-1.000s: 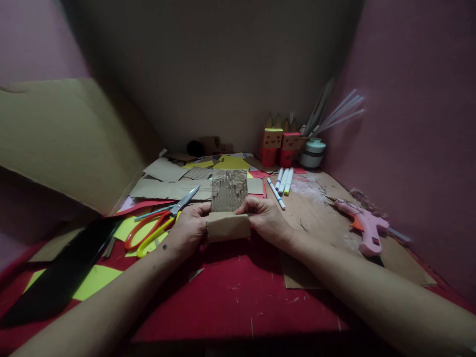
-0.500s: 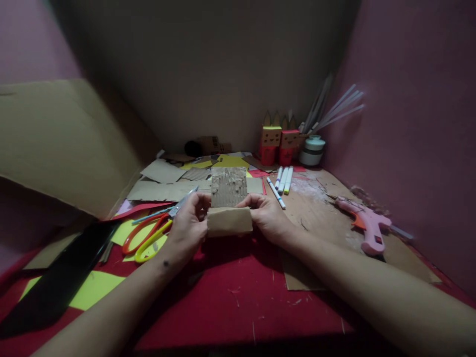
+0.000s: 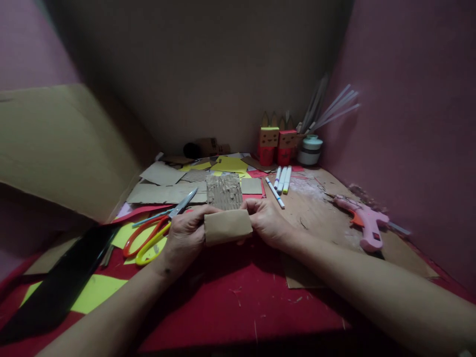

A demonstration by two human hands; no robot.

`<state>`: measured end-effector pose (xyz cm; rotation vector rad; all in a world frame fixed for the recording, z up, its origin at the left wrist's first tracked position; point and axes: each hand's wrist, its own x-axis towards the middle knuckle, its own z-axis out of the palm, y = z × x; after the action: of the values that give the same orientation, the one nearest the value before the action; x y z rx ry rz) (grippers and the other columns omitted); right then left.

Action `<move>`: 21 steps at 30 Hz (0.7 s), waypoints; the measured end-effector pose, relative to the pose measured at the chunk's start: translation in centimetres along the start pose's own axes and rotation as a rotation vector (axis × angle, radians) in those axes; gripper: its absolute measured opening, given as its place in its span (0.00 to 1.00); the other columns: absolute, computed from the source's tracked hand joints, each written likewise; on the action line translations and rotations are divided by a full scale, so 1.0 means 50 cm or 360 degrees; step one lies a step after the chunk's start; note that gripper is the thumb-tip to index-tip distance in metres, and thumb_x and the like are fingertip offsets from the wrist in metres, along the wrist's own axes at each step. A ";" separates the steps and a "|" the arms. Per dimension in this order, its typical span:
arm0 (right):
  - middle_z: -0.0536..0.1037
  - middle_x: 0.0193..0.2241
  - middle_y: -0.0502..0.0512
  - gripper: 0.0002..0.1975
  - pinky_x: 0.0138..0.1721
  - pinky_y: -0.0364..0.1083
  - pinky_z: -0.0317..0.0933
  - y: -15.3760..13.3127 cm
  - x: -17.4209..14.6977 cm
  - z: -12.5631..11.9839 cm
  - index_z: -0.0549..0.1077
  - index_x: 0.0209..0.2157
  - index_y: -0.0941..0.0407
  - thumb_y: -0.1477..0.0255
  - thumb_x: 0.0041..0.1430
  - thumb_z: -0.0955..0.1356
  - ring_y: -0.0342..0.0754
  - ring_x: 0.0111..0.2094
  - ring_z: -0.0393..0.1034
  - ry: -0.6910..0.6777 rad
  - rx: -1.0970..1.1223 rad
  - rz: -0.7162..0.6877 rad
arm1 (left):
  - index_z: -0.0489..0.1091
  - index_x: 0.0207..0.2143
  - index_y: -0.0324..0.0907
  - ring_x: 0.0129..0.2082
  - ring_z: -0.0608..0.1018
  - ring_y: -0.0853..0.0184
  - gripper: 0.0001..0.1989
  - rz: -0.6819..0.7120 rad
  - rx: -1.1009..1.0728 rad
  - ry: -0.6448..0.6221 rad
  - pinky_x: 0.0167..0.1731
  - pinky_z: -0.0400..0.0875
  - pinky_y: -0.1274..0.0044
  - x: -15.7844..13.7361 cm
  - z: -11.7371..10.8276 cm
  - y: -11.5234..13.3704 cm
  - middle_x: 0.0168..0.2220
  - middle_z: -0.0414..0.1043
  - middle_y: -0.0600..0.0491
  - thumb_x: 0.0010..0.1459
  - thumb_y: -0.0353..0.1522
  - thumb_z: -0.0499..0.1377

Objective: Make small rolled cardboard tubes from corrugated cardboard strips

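Between my two hands is a small cardboard piece, its smooth brown face toward me and tilted slightly. My left hand grips its left edge, and my right hand pinches its right edge; some fingers are hidden behind it. Just beyond rises a rough cardboard strip with torn, ridged corrugation; I cannot tell whether it joins the smooth piece. Scissors with red and yellow handles lie beside my left hand, blades pointing away. A small square of cardboard lies past my right hand.
White markers lie beyond my right hand. A pink glue gun rests on a cardboard sheet at the right. Two red figures with cardboard faces and a white jar stand at the back. A large cardboard panel leans at the left.
The smooth cardboard piece has tilted, showing more of its face, and my left hand has turned over its edge. The rough strip has shifted slightly left, uncovering the small square.
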<state>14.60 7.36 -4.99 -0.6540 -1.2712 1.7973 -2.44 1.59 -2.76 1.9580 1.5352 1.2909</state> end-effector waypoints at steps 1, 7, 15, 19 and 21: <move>0.72 0.14 0.44 0.18 0.12 0.42 0.64 0.001 0.000 0.001 0.65 0.20 0.58 0.69 0.32 0.77 0.43 0.12 0.67 -0.0010 0.0003 -0.0003 | 0.75 0.29 0.41 0.26 0.75 0.68 0.07 -0.0047 -0.0033 0.0015 0.26 0.67 0.81 -0.001 0.001 0.002 0.25 0.76 0.55 0.50 0.29 0.57; 0.73 0.18 0.43 0.15 0.14 0.43 0.67 0.003 0.000 0.002 0.67 0.24 0.57 0.70 0.37 0.76 0.43 0.14 0.69 -0.0115 0.0026 -0.0060 | 0.77 0.30 0.41 0.30 0.77 0.65 0.08 -0.0265 -0.0392 0.0093 0.29 0.69 0.79 0.004 0.006 0.021 0.30 0.78 0.53 0.45 0.30 0.61; 0.76 0.20 0.48 0.10 0.19 0.40 0.61 -0.009 -0.006 0.004 0.79 0.31 0.58 0.76 0.43 0.69 0.39 0.18 0.66 0.0050 -0.0125 -0.0150 | 0.76 0.27 0.38 0.21 0.73 0.69 0.07 -0.0612 -0.0725 0.0029 0.19 0.66 0.81 0.009 0.012 0.019 0.23 0.75 0.54 0.42 0.30 0.63; 0.77 0.21 0.49 0.09 0.21 0.40 0.61 -0.008 -0.003 0.002 0.79 0.30 0.58 0.76 0.42 0.70 0.39 0.19 0.66 0.0104 -0.0123 -0.0140 | 0.76 0.29 0.39 0.18 0.72 0.72 0.08 -0.0620 -0.0797 0.0009 0.17 0.66 0.83 0.011 0.020 0.010 0.23 0.75 0.56 0.42 0.29 0.63; 0.77 0.21 0.50 0.09 0.19 0.41 0.62 -0.006 -0.001 0.001 0.79 0.30 0.58 0.75 0.42 0.71 0.40 0.18 0.67 0.0111 -0.0076 -0.0096 | 0.77 0.36 0.41 0.17 0.71 0.73 0.14 -0.0569 -0.0781 0.0000 0.16 0.66 0.83 0.013 0.021 0.010 0.24 0.75 0.57 0.43 0.29 0.63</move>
<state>14.70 7.35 -4.72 -0.6916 -1.2772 1.6856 -1.31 2.25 -2.67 1.3146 1.3279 1.3464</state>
